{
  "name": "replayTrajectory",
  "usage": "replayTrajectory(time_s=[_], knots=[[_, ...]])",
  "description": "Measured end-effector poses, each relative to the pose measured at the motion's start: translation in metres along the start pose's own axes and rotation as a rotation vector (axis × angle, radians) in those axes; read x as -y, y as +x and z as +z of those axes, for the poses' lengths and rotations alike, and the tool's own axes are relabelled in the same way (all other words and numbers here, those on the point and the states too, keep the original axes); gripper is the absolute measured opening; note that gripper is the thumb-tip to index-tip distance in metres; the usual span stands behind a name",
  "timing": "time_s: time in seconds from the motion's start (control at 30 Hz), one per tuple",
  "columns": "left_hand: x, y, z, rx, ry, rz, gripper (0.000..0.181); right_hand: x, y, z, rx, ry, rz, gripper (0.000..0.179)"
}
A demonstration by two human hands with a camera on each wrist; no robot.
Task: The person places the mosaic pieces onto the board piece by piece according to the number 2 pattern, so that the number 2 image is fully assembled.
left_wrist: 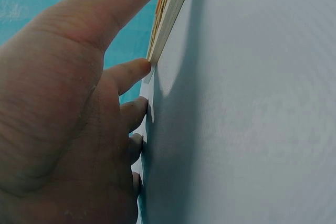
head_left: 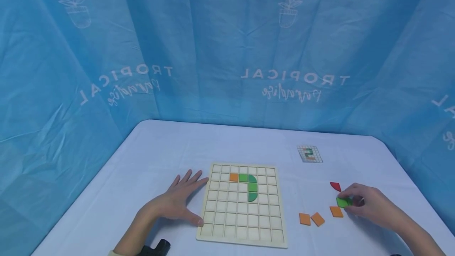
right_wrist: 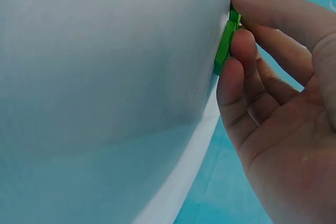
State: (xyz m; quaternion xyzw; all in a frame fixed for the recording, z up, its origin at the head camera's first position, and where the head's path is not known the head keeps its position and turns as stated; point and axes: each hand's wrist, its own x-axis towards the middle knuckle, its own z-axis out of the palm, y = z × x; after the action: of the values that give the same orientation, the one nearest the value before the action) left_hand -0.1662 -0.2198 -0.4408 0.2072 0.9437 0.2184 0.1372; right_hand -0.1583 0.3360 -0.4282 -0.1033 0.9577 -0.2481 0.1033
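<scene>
A wooden grid board (head_left: 241, 241) lies on the table with an orange square (head_left: 234, 177), light green squares (head_left: 243, 177) and dark green curved pieces (head_left: 252, 197) in its cells. My left hand (head_left: 179, 199) is spread along the board's left side, index finger and thumb touching its edge. In the left wrist view, that board edge (left_wrist: 170, 22) meets the fingertips. At the right, my right hand (head_left: 367, 204) pinches a green tile (head_left: 342, 202) with curled fingers. Two green pieces (right_wrist: 226, 48) show at the fingertips in the right wrist view; the fingers partly cover them.
Orange squares (head_left: 304, 219) lie between the board and my right hand, another orange square (head_left: 336, 211) close by the fingers. A red curved piece (head_left: 335, 186) lies just beyond. Farther back is a small pattern card (head_left: 309, 154). Blue curtains (head_left: 220, 50) hang behind the white table (head_left: 213, 137).
</scene>
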Motion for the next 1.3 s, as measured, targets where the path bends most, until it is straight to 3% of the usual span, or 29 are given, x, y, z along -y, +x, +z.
replayTrajectory(time_s=[0.37, 1.3], knots=[[0.000, 0.000, 0.000, -0.007, 0.000, 0.019, 0.121, 0.005, 0.001, 0.000, -0.036, 0.002, -0.004, 0.035], [-0.003, -0.003, -0.003, -0.002, -0.005, 0.023, 0.121, 0.064, 0.033, 0.021, -0.060, 0.061, -0.037, 0.026]])
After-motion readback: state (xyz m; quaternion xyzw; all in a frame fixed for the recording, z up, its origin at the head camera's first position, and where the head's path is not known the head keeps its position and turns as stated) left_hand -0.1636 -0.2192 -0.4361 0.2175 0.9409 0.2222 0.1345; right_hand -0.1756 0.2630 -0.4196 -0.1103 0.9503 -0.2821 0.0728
